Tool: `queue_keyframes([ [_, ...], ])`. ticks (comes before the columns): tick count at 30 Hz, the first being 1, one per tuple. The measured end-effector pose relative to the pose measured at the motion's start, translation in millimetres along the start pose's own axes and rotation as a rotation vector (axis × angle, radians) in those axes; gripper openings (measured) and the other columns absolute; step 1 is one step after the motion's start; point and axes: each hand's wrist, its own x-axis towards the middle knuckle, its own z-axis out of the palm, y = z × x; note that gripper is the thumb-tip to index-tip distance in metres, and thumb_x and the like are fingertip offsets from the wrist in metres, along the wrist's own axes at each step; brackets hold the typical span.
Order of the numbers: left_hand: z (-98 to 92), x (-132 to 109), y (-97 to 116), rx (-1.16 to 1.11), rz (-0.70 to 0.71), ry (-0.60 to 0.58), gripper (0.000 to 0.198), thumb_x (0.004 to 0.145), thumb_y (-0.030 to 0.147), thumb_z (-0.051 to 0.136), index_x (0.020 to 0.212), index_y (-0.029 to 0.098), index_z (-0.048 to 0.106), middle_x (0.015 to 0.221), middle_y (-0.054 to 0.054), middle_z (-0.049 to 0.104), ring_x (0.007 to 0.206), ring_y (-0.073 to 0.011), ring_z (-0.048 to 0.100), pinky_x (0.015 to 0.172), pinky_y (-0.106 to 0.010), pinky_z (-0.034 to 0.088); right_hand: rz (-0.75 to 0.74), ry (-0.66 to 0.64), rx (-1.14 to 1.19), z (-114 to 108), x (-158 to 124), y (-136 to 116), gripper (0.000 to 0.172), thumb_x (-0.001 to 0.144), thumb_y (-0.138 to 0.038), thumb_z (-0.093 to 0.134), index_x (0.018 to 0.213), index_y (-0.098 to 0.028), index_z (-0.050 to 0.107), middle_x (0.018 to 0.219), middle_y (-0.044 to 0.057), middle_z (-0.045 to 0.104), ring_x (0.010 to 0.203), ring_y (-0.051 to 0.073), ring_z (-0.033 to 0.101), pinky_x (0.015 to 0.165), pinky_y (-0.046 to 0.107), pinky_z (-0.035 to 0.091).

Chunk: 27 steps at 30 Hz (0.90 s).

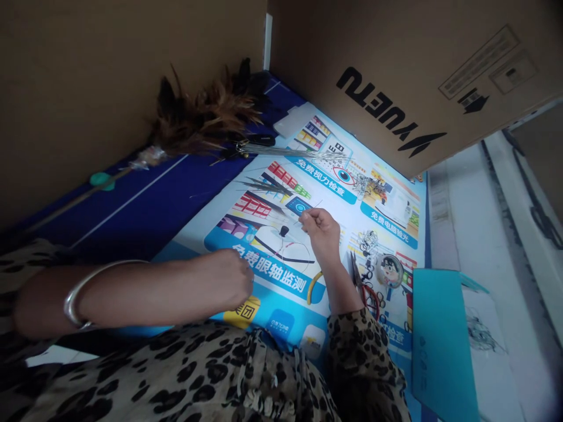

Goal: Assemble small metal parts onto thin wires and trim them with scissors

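Note:
My right hand (324,232) is pinched over the printed sheet (328,202), thumb against fingertips, on a thin dark wire that sticks out past the fingers. My left hand (231,278) is closed in a fist near the sheet's front edge; its fingertips and anything in them are hidden. Between the hands runs a thin strand (288,258) with small pinkish bits. Beyond them lie a sheaf of short dark wires (268,186) and a bundle of long silvery wires (294,152). Red-handled scissors (369,299) rest beside my right forearm.
Tangled wire pieces (372,186) and dark rings (368,243) lie on the right, near a round cartoon tin (390,269). A yellow curved piece (314,287) sits near my right wrist. Brown feathers (206,114) lie at the left back. Cardboard (373,70) and a teal box (442,340) border the area.

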Motion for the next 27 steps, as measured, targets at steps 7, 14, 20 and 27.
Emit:
queue_keyframes([
  [7,-17.5,-6,-15,-0.133,-0.02,0.129,0.013,0.07,0.008,0.062,0.069,0.021,0.062,0.07,-0.006,0.068,0.064,-0.0233,0.059,0.058,-0.036,0.032,0.016,-0.001,0.015,0,0,2,0.021,0.086,-0.04,0.064,0.087,-0.02,0.067,0.079,0.001,0.069,0.066,0.014,0.059,0.066,0.027,0.048],
  [14,-39.8,8,-55,-0.662,-0.059,0.268,0.009,0.073,0.013,0.056,0.071,0.02,0.062,0.069,0.002,0.063,0.065,-0.0136,0.054,0.061,-0.025,0.038,0.014,-0.032,0.029,3,-8,-8,0.019,0.086,-0.038,0.065,0.085,-0.02,0.068,0.077,0.001,0.068,0.066,0.014,0.058,0.066,0.027,0.048],
  [20,-30.1,24,-67,-0.946,-0.262,0.596,0.006,0.077,0.022,0.058,0.074,0.017,0.059,0.067,0.004,0.054,0.063,-0.0106,0.047,0.058,-0.021,0.038,0.043,-0.209,0.022,18,-25,-20,0.015,0.082,-0.034,0.069,0.081,-0.019,0.072,0.069,-0.001,0.066,0.063,0.014,0.056,0.061,0.024,0.046],
  [27,-19.5,31,-62,-0.999,-0.291,0.678,0.013,0.083,0.026,0.058,0.076,0.016,0.058,0.069,0.003,0.051,0.067,-0.0123,0.047,0.06,-0.023,0.039,0.023,-0.266,-0.019,27,-34,-33,0.011,0.079,-0.026,0.068,0.072,-0.019,0.072,0.064,-0.003,0.063,0.06,0.012,0.053,0.061,0.023,0.041],
])
